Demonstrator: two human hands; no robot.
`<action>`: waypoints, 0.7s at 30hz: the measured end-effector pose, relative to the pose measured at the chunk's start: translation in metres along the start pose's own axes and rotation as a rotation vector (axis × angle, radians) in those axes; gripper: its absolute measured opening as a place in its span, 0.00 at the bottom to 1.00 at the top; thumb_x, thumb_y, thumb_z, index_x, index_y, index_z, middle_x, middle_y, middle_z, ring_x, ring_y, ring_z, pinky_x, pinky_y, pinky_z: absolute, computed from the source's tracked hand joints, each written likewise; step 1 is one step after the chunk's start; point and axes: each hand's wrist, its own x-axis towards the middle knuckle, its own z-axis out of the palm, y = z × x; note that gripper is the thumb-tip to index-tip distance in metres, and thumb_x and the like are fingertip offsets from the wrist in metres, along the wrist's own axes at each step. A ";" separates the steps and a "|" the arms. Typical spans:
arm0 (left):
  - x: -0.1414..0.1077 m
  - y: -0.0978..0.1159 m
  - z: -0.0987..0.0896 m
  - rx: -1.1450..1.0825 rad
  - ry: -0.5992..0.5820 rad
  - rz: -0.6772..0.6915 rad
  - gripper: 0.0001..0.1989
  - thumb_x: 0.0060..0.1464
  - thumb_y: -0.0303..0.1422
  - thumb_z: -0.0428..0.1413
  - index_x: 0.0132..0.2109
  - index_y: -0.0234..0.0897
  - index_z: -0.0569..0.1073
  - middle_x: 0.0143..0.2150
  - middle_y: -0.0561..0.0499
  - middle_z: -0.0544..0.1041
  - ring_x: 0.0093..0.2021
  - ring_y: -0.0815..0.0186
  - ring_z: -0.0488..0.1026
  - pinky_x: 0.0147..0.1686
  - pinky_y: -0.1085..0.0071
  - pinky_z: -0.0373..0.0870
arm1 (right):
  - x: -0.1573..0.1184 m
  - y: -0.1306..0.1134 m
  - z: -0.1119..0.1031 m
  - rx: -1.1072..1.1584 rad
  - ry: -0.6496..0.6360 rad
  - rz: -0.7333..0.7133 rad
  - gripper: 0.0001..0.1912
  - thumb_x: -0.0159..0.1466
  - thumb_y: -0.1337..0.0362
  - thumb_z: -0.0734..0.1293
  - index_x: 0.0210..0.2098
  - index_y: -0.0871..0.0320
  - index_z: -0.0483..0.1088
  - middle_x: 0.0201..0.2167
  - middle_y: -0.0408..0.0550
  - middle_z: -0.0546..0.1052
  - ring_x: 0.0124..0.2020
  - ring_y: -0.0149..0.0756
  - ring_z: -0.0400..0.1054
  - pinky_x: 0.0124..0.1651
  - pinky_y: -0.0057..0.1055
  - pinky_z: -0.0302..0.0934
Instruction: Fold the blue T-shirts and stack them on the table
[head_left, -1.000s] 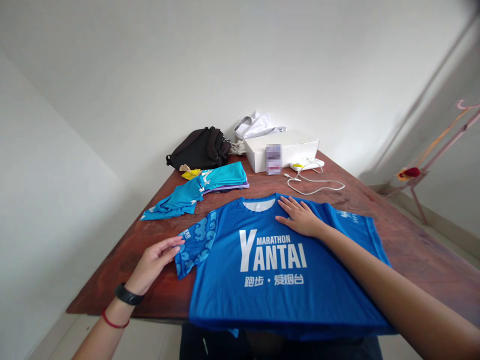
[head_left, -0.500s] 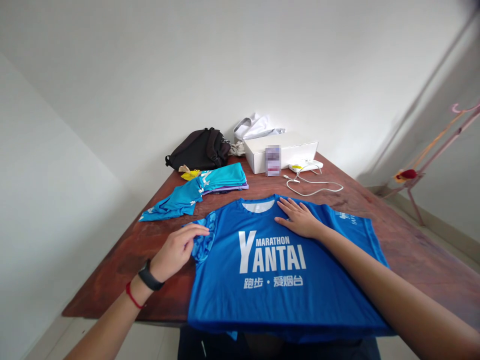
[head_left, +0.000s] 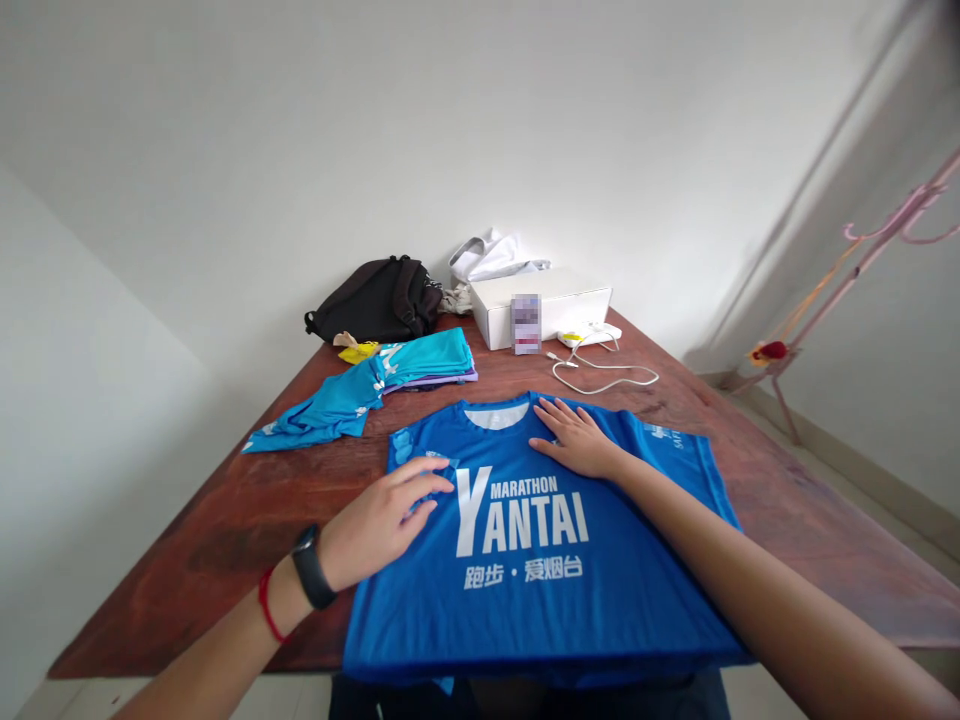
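Observation:
A blue T-shirt [head_left: 525,610] with white "Marathon Yantai" lettering lies front up on the table, its hem reaching the near edge. My right hand [head_left: 577,440] rests flat and open on its chest beside the neckline, fingers spread. At the shirt's left side, my left hand [head_left: 382,520] lies over the shoulder area with its fingers apart, the fingertips by the edge of the sleeve, which is folded inward. The other sleeve [head_left: 667,440] is spread out to the right. My left palm and wrist hide part of the shirt's left side.
Folded turquoise clothing [head_left: 427,358] lies behind on the left of the wooden table [head_left: 225,540], one part trailing left. Along the wall are a black backpack [head_left: 367,300], a white box [head_left: 570,300] and a white cable [head_left: 615,382]. A pink stand [head_left: 870,250] is at right.
My left hand has moved right and inward, its fingers spreading, and the left sleeve is now folded over onto the shirt. My right hand stays on the chest. The view has shifted slightly.

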 end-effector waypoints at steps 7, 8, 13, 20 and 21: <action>0.016 -0.040 -0.022 0.015 0.027 -0.055 0.16 0.64 0.33 0.52 0.54 0.41 0.77 0.55 0.48 0.78 0.56 0.56 0.74 0.60 0.63 0.67 | -0.001 -0.002 -0.002 -0.012 -0.014 0.015 0.46 0.67 0.33 0.48 0.74 0.55 0.45 0.75 0.49 0.42 0.75 0.51 0.33 0.73 0.57 0.35; 0.021 -0.044 -0.022 -0.006 0.006 -0.042 0.16 0.63 0.33 0.52 0.54 0.42 0.78 0.55 0.48 0.78 0.56 0.56 0.74 0.60 0.63 0.66 | -0.001 -0.002 -0.002 -0.014 -0.015 0.014 0.46 0.67 0.33 0.48 0.74 0.54 0.44 0.75 0.50 0.42 0.75 0.51 0.32 0.73 0.57 0.35; 0.045 -0.061 -0.014 -0.087 -0.027 0.025 0.17 0.60 0.31 0.55 0.55 0.43 0.78 0.55 0.47 0.78 0.54 0.57 0.75 0.58 0.64 0.67 | -0.002 -0.003 -0.003 -0.011 -0.018 0.020 0.45 0.68 0.34 0.49 0.74 0.54 0.44 0.75 0.51 0.42 0.75 0.50 0.31 0.73 0.57 0.32; 0.044 -0.098 0.016 -0.208 0.113 0.022 0.15 0.60 0.36 0.57 0.53 0.43 0.79 0.51 0.47 0.80 0.51 0.56 0.77 0.56 0.65 0.68 | -0.002 -0.006 -0.009 0.013 -0.007 0.043 0.42 0.69 0.37 0.52 0.74 0.51 0.44 0.76 0.50 0.40 0.75 0.51 0.30 0.73 0.57 0.34; 0.043 -0.101 0.018 -0.207 0.127 0.029 0.15 0.60 0.37 0.57 0.52 0.43 0.79 0.50 0.46 0.80 0.50 0.57 0.77 0.55 0.65 0.68 | -0.002 -0.007 -0.010 -0.001 0.005 0.044 0.42 0.69 0.37 0.53 0.74 0.51 0.44 0.76 0.50 0.40 0.75 0.51 0.29 0.72 0.58 0.35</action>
